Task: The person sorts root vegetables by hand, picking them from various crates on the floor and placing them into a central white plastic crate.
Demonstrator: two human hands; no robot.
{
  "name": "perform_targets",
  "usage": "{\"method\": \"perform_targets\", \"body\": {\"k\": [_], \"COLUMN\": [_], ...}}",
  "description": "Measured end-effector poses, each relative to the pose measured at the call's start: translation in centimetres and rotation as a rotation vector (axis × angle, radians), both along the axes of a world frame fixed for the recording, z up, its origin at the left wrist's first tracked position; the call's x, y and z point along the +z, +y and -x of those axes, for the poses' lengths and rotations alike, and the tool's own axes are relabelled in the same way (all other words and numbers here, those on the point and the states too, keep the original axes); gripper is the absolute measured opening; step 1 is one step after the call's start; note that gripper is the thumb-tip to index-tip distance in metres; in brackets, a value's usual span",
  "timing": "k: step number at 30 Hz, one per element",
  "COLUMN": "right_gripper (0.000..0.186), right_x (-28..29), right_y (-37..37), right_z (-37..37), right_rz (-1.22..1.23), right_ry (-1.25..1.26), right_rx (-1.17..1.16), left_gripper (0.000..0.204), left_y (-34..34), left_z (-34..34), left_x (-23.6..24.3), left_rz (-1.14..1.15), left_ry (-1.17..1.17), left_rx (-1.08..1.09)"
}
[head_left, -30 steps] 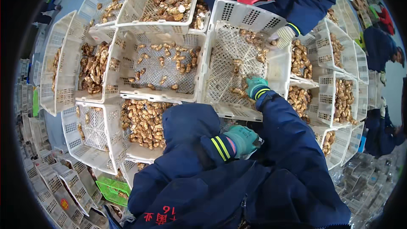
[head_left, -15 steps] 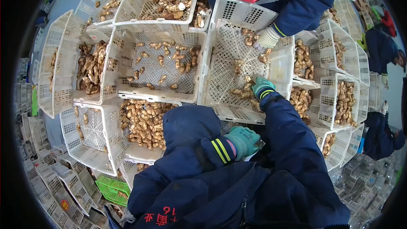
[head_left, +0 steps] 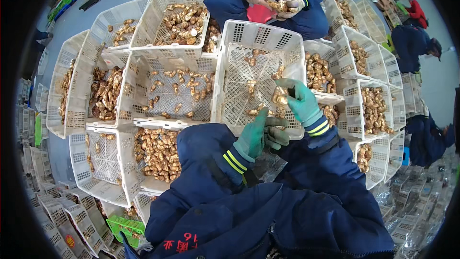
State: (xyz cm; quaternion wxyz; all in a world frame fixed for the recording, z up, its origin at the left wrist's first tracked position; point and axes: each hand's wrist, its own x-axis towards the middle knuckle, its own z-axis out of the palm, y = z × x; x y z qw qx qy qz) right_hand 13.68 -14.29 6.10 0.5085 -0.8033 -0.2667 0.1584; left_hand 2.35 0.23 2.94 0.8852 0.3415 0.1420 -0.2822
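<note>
Two green-gloved hands meet over the near rim of a white slatted crate (head_left: 239, 48). My right hand (head_left: 301, 100) pinches a knobbly tan ginger piece (head_left: 280, 97) between thumb and fingers, held just above the crate's floor. My left hand (head_left: 258, 134) rests at the crate's near edge, fingers loosely curled; whether it holds anything I cannot tell. A few more ginger pieces lie scattered inside that crate. Fuller white crates (head_left: 158, 153) crowd both sides. Across from me, another person's gloved hands (head_left: 268, 0) hold ginger above a red object (head_left: 261, 13).
</note>
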Motion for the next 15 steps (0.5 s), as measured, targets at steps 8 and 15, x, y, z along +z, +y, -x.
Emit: {"method": "perform_targets", "body": {"k": [8,15], "right_gripper": [0.032,0.030], "right_x": [0.4,0.6], "right_y": [-1.0,-1.2], "right_z": [6.5,10.0], "right_rz": [-0.234,-0.070], "right_ry": [-0.167,0.139], "right_rx": [-0.245,-0.293], "left_gripper": [0.032,0.025], "left_y": [-1.0,-0.7], "left_z": [1.0,1.6], "left_x": [1.2,-0.7], "left_rz": [-0.152,-1.126], "left_ry": [-0.077,-0.541], "left_rx": [0.149,0.178]}}
